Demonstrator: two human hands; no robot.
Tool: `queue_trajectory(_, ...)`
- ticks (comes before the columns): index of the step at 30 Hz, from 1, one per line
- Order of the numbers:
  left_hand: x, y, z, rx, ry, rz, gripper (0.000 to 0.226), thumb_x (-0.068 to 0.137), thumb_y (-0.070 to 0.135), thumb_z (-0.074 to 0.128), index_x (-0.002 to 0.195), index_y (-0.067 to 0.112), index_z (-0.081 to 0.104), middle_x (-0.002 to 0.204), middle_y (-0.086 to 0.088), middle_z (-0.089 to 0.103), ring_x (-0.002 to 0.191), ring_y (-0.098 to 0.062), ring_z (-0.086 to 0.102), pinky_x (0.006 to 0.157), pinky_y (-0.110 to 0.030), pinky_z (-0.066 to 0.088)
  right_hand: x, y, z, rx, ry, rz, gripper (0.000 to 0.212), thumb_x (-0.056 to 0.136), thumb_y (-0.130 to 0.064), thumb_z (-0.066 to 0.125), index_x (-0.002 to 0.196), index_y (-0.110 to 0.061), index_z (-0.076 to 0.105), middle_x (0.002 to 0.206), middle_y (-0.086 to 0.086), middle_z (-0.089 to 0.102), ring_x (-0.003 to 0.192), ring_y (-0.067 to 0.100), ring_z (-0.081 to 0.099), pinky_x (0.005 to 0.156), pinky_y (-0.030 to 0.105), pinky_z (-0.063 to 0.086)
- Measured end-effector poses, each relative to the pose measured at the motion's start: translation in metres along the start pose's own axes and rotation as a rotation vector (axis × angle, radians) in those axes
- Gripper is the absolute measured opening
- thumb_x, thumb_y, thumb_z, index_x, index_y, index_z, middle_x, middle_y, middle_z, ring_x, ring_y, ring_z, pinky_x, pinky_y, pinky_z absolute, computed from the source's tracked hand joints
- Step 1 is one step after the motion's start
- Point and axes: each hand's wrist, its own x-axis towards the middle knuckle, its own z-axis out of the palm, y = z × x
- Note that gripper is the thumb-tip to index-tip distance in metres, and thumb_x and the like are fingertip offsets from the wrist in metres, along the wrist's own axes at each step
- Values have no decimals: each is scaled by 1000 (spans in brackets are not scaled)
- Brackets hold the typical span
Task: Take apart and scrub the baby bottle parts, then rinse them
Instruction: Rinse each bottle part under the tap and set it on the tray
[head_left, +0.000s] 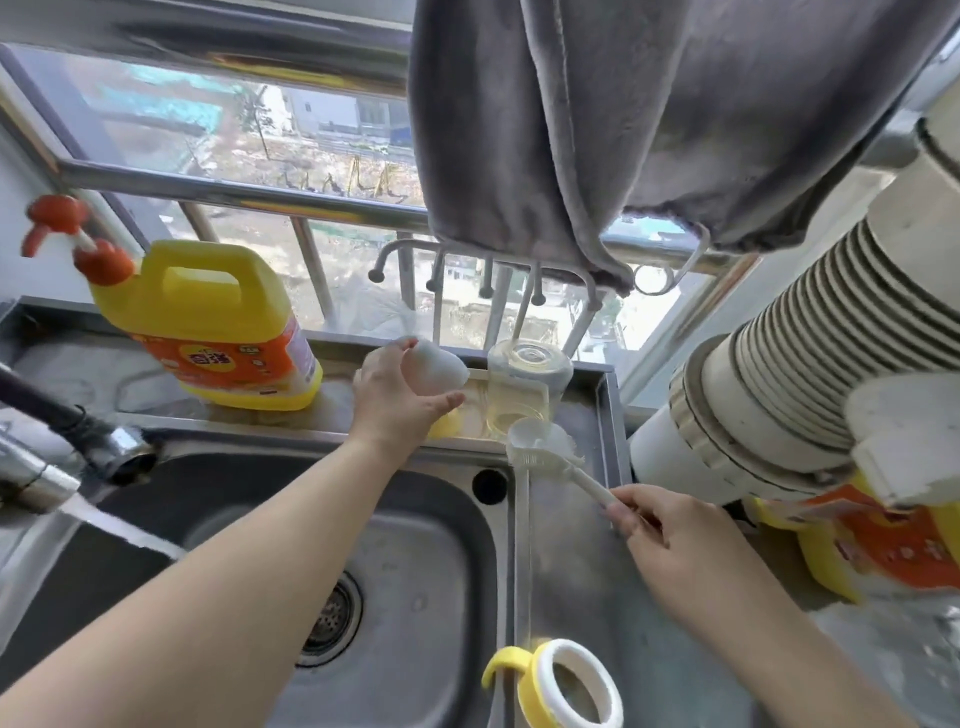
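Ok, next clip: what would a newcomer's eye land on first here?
Probably the two hands over the steel sink: the left hand holds a white cap near the back ledge, and the right hand grips a bottle brush. The yellow detergent jug at back left and the grey towel overhead also stand out.
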Motion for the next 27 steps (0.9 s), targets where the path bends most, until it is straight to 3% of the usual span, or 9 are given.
queue_trajectory(3,1,-3,5,124,-68,35,78,70,33,81,137,28,43,136,-2,41,125,-26,32,98,-28,25,1,8,5,37,-13,6,17,92,-40,50,88,-33,65,57,-10,57,65,1,52,54,19,38)
queue_trajectory(7,-1,-7,10,109,-156,-4,71,74,24,78,136,33,45,133,-4,34,126,-25,26,106,-28,23,2,9,9,65,-10,1,17,93,-39,50,89,-32,65,58,-11,58,64,3,53,52,19,37)
queue_trajectory(10,-2,-10,10,150,-163,28,76,74,24,78,140,28,40,134,-7,41,125,-27,29,106,-32,24,4,8,11,72,0,8,18,93,-38,49,94,-31,66,66,-9,62,64,2,56,54,16,39)
queue_trajectory(14,-3,-13,5,83,-134,28,77,75,16,77,141,20,39,134,-8,49,121,-26,45,103,-35,37,5,5,17,118,-7,43,17,94,-35,49,96,-29,66,57,-10,53,56,-8,51,47,10,37)
queue_trajectory(19,-16,-17,-5,96,-146,94,61,78,2,66,134,15,46,130,-7,52,119,-20,46,93,-21,31,2,3,25,194,-10,109,20,95,-35,50,102,-26,66,64,-12,55,56,1,51,49,10,33)
queue_trajectory(22,-41,-12,-13,119,-128,152,53,81,6,65,130,12,49,127,-9,50,114,-19,47,94,-20,32,-5,2,25,202,8,139,20,95,-34,49,103,-25,66,68,-13,57,62,3,52,53,16,35)
queue_trajectory(24,-68,-10,-12,98,-199,170,42,83,11,66,123,14,53,119,-6,53,99,-15,52,88,-22,42,-13,1,25,195,18,162,19,95,-33,50,100,-24,66,68,-11,59,63,4,53,53,18,36)
queue_trajectory(27,-112,-12,-2,116,-427,100,23,84,22,68,105,15,61,101,-1,60,85,-12,58,73,-20,45,-32,2,29,202,31,191,19,96,-32,49,99,-22,65,69,-9,61,62,6,54,54,22,41)
